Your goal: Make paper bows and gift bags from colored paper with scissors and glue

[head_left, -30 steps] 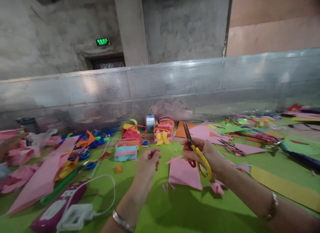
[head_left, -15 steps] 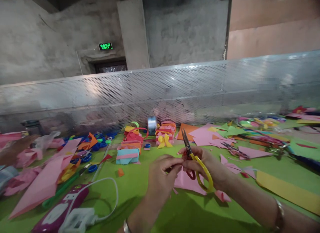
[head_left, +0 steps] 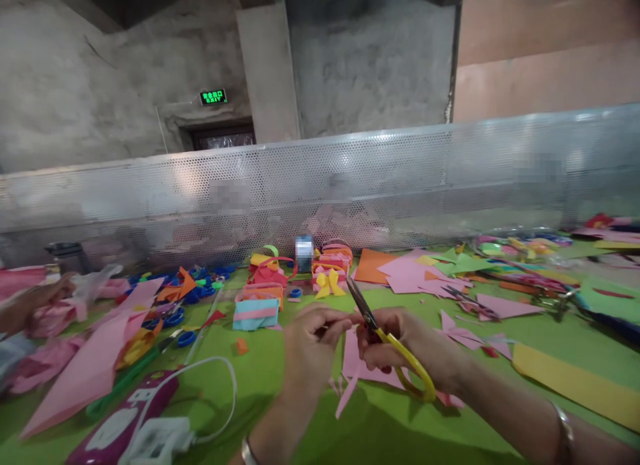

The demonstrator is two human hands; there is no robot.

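My right hand is closed around a pair of scissors with yellow handles, the dark blades pointing up and to the left. Close beside it, my left hand is pinched, fingertips near the blades; whatever is between them is too small to make out. Below both hands lies a pink paper sheet, partly hidden by the right hand. A narrow pink paper strip shows under the left fingertips.
Folded paper bags and a phone stand ahead on the green table. A purple power strip with a white cable lies left. Paper sheets and other scissors lie right. Another person's hand is at far left.
My left hand has moved slightly left and down, away from the right. The scissors have tilted further left and lower. A pink strip now shows below the hands.
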